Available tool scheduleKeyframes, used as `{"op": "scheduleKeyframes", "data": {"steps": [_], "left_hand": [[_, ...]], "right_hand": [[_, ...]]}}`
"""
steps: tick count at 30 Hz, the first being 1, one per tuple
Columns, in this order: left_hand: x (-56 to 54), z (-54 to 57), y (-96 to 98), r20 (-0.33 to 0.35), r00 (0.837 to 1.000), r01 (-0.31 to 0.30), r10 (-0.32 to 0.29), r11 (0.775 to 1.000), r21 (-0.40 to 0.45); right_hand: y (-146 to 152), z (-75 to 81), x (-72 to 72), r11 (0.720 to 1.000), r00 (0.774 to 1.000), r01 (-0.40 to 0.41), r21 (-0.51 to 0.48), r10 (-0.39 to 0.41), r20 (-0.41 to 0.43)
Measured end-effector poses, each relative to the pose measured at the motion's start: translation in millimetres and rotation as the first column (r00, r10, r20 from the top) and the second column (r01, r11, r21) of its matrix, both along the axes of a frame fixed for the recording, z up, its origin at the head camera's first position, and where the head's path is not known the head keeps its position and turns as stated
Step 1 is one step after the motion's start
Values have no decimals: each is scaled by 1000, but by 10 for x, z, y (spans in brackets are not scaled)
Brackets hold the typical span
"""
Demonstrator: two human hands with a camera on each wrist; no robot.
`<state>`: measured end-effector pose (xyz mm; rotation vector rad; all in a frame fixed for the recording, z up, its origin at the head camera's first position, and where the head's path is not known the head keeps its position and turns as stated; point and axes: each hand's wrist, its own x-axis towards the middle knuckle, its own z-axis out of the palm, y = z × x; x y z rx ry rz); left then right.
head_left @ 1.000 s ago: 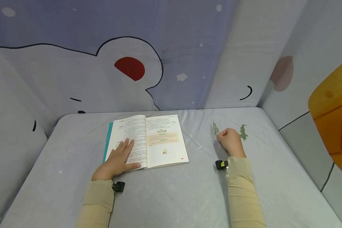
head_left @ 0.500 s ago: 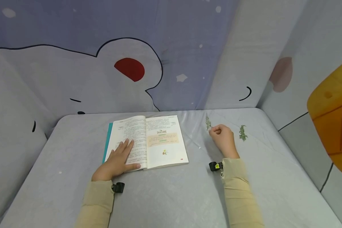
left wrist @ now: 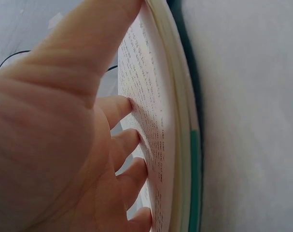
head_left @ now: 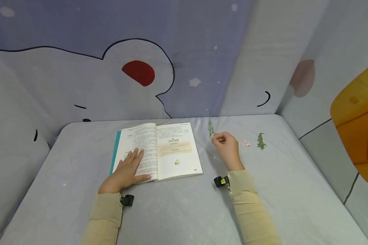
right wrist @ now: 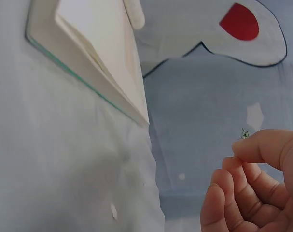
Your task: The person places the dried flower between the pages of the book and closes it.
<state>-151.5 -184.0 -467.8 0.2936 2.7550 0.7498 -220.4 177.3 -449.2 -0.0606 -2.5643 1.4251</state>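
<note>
A green sprig (head_left: pixel 210 128) is gripped at its lower end between the thumb and fingertips of the right hand (head_left: pixel 228 149); it is held at about eleven o'clock from that hand, its leafy tip pointed towards twelve. Whether the bench (head_left: pixel 171 214) is touched by it cannot be told. In the right wrist view, only a small green tip is seen past the pinch.

A pink flower (head_left: pixel 246 143) is laid on the bench at three o'clock from the right hand, near it, and farther out in the same direction a second sprig (head_left: pixel 261 141) is laid just beside the flower.

At nine o'clock from the right hand, well apart from the flower, a book (head_left: pixel 179 170) is spread on the bench. Its left page is pressed at eight o'clock of the book by the left hand (head_left: pixel 125 174), whose fingers are straight and parted and by which nothing is grasped.

Both arms are covered by beige sleeves (head_left: pixel 105 217). Behind the bench, a printed cloth (head_left: pixel 202 61) is hung, by which a red shape (head_left: pixel 139 73) is borne between ten and eleven o'clock of the head view.
</note>
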Motion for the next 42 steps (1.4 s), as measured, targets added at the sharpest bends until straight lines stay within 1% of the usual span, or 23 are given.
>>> {"op": "scheduleKeyframes", "data": {"steps": [3,8,13,18,22,25,28,31,33,37,42], "left_hand": [[-4,5,0,-3,1000,-3,3,1000,-3],[-1,19,-2,5,1000,-3,2,1000,15],[19,-24,-6,18,1000,2,-3,1000,29],[41,-52,-1,25,1000,4,-5,1000,28],[29,-56,-6,18,1000,3,-3,1000,18],[15,-41,-16,14,1000,5,-6,1000,21],[4,-26,-20,15,1000,9,-9,1000,25],[1,-18,-19,15,1000,10,-10,1000,26],[0,-9,-12,22,1000,10,-11,1000,25],[1,-12,-3,30,999,15,-15,1000,17],[14,-17,-7,22,1000,10,-10,1000,12]], "right_hand": [[-114,-7,7,999,1000,-25,-23,25,-8],[-304,-43,39,997,998,-67,-27,67,-2],[-475,-138,126,990,991,-137,-16,137,10],[-666,-204,202,971,971,-238,17,238,24],[-832,-206,191,947,950,-312,78,311,21],[-942,-189,163,933,939,-345,104,345,17],[-1039,-173,134,926,932,-362,104,360,39],[-1127,-174,114,919,925,-379,103,373,77],[-1178,-186,106,915,921,-385,120,374,107],[-1260,-231,101,915,929,-364,176,343,141],[-1346,-263,106,920,942,-329,214,303,148]]}}
